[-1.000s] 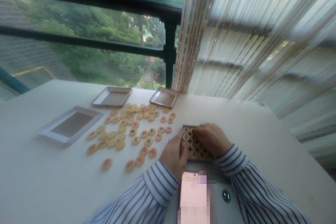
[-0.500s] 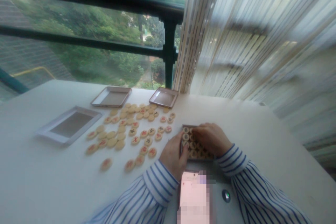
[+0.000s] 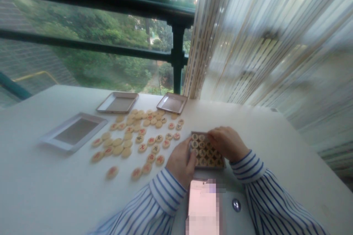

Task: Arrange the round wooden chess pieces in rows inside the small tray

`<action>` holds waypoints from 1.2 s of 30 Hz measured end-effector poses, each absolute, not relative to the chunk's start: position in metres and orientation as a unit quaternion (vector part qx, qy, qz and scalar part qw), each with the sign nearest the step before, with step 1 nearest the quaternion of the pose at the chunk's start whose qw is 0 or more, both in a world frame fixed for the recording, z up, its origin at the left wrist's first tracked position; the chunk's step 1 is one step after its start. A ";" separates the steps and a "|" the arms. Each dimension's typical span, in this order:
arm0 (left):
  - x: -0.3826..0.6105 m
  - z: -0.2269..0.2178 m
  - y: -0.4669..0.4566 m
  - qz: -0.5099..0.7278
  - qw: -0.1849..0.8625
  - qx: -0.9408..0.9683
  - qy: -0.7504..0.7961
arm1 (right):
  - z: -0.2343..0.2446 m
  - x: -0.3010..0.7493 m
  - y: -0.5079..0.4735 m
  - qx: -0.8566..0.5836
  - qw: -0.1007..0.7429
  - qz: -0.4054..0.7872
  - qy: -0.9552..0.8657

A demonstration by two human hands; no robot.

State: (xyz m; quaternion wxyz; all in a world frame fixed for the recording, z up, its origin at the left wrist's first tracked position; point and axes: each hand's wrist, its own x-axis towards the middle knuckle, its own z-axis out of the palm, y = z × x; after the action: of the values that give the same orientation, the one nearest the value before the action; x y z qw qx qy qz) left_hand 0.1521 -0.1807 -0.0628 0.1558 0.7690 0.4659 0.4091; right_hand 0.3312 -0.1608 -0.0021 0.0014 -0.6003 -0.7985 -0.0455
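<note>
The right hand (image 3: 228,144) had shifted rightward, baring more pieces (image 3: 202,145) in the box (image 3: 210,167), lower right of centre, so its rows showed better; whether it held anything, I couldn't tell. The left hand (image 3: 180,162) gripped the box's left edge.

Loose discs (image 3: 151,141) left of box (image 3: 211,167); two trays (image 3: 118,103) behind discs; phone (image 3: 203,202) before box.

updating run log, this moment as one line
left hand: holding box, left side; right hand: over box, far right; loose pieces: on table
</note>
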 end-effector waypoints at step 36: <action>0.062 -0.017 -0.082 0.192 0.017 0.759 0.622 | 0.031 0.249 -0.092 -0.553 0.046 0.035 -0.831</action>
State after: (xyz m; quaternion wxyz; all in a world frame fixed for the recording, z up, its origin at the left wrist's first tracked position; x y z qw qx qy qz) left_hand 0.0617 -0.0817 -0.0173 0.0169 0.7594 0.6215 0.1918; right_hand 0.2486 -0.0922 0.0314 0.0465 -0.5535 -0.8308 0.0353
